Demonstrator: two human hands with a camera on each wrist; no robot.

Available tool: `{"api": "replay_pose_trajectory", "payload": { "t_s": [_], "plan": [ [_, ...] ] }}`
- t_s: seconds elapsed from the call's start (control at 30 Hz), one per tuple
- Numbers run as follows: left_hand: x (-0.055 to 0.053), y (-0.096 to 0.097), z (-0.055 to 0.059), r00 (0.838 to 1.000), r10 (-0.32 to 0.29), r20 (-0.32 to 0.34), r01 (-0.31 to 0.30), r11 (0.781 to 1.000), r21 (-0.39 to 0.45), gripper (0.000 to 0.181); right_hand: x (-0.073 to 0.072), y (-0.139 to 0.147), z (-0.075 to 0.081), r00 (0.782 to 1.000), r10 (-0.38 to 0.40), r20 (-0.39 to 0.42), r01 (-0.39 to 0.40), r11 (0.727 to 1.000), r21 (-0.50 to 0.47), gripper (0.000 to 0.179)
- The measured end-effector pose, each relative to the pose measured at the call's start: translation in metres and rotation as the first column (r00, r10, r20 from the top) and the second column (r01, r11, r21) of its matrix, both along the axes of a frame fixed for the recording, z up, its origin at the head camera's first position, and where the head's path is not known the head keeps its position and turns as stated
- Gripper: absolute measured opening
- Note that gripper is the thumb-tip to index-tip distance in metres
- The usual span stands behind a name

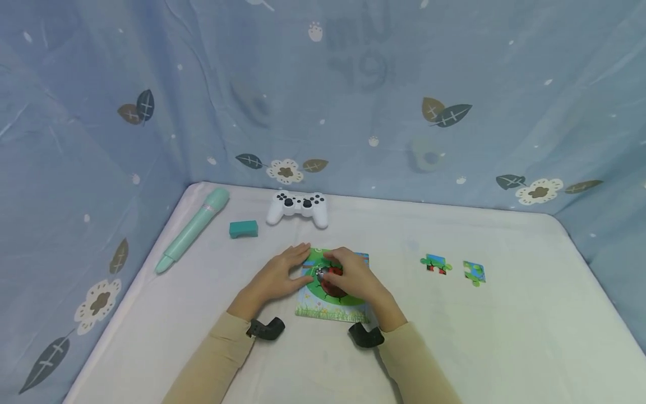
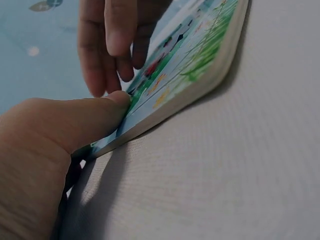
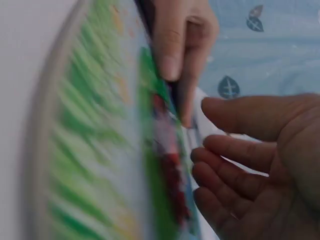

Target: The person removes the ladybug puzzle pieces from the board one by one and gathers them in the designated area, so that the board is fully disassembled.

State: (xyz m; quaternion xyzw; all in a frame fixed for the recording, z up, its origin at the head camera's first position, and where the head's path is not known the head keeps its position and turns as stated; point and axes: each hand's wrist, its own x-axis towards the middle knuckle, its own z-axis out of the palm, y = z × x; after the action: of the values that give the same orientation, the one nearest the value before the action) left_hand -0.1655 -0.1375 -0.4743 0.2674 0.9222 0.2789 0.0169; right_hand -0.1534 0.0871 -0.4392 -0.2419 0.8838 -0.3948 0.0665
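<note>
A ladybug jigsaw puzzle board (image 1: 328, 312) lies on the table in front of me, green and blue with grass and flowers along its near edge. My left hand (image 1: 276, 276) rests at its left side, fingers stretched along that edge. The left thumb (image 2: 105, 112) touches the top face near the rim in the left wrist view. Over the ladybug picture is my right hand (image 1: 355, 276), its thumb and fingers loosely bent and apart. Nothing shows between them in the right wrist view. Part of the picture is hidden under this hand.
Two loose puzzle pieces, one (image 1: 436, 262) with a bit of red and another (image 1: 474, 271) in green and blue, lie to the right. Behind the board are a white game controller (image 1: 298, 208) and a teal block (image 1: 244, 229). A mint microphone-shaped object (image 1: 194, 230) lies at the left edge.
</note>
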Motion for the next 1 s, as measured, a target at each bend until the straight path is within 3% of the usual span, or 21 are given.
{"api": "replay_pose_trajectory", "payload": {
  "t_s": [0.13,0.53,0.73,1.0],
  "plan": [
    [0.001,0.001,0.000,1.000,-0.014,-0.009,0.014,1.000,0.005,0.070,0.002,-0.007,-0.007,0.999,-0.034,-0.024,0.035,0.998,0.050,0.036],
    [0.000,0.000,0.001,1.000,-0.009,-0.009,0.009,1.000,0.020,0.069,-0.001,-0.015,-0.022,0.993,-0.075,-0.090,0.078,0.997,0.025,0.039],
    [0.000,-0.001,0.001,1.000,-0.006,-0.011,0.006,1.000,0.016,0.070,-0.001,-0.016,-0.024,0.993,-0.083,-0.082,0.083,0.997,-0.003,0.047],
    [0.000,-0.001,0.000,1.000,-0.015,-0.012,0.015,1.000,0.017,0.069,-0.001,-0.017,-0.023,0.990,-0.098,-0.099,0.102,0.994,0.033,0.052]
  ]
}}
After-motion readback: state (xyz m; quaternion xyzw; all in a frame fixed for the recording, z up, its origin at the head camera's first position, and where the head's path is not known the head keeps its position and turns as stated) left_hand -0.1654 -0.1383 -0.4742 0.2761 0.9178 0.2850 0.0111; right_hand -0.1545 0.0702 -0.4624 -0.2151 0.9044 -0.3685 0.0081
